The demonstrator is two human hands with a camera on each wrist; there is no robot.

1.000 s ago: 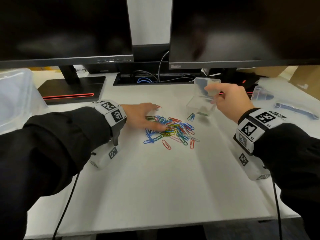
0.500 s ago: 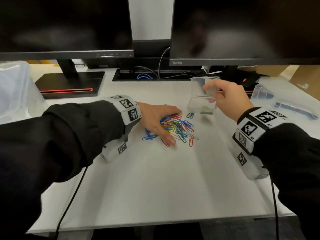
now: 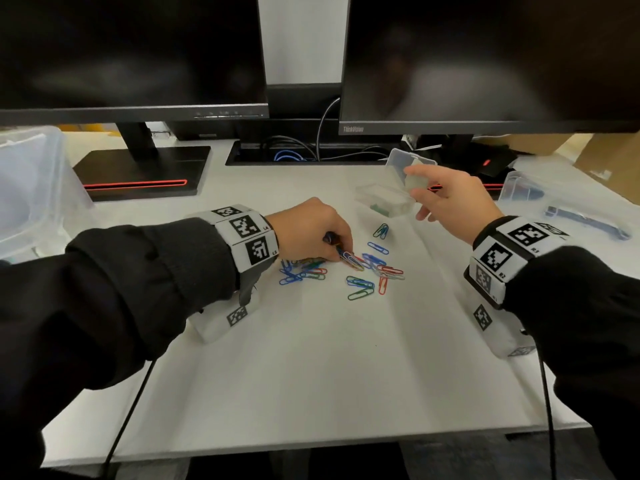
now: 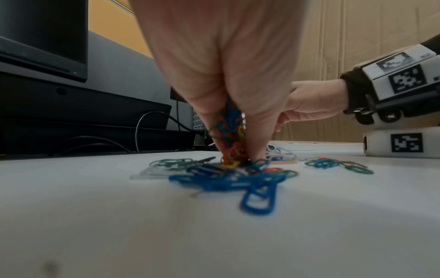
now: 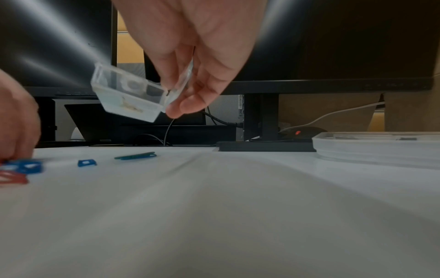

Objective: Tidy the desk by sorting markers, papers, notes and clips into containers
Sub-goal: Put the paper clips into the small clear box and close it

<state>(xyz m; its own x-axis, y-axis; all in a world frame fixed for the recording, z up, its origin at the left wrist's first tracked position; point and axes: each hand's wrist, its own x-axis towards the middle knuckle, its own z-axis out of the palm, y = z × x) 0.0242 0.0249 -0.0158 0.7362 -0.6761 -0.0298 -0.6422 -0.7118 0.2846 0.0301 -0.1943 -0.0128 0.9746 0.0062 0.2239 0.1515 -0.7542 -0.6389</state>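
Observation:
Several coloured paper clips (image 3: pixel 360 271) lie scattered mid-desk. My left hand (image 3: pixel 311 233) is bunched over the pile's left part, fingers and thumb pinching a clump of clips (image 4: pixel 229 131) against the desk. My right hand (image 3: pixel 446 195) holds a small clear plastic box (image 3: pixel 384 200) by its open hinged lid (image 3: pixel 408 161), lifted a little above the desk behind the pile. In the right wrist view the clear box (image 5: pixel 128 97) hangs tilted from my fingers (image 5: pixel 185 105), with something small inside.
Two dark monitors (image 3: pixel 138 53) stand at the back, cables between them. A large clear bin (image 3: pixel 31 188) sits at the left edge. A clear tray (image 3: pixel 519 188) and a blue marker (image 3: pixel 585 220) lie at the right.
My left hand has gone from flat on the pile to bunched, gathering a clump of clips. The pile is more spread out. The box has tilted lower in my right hand.

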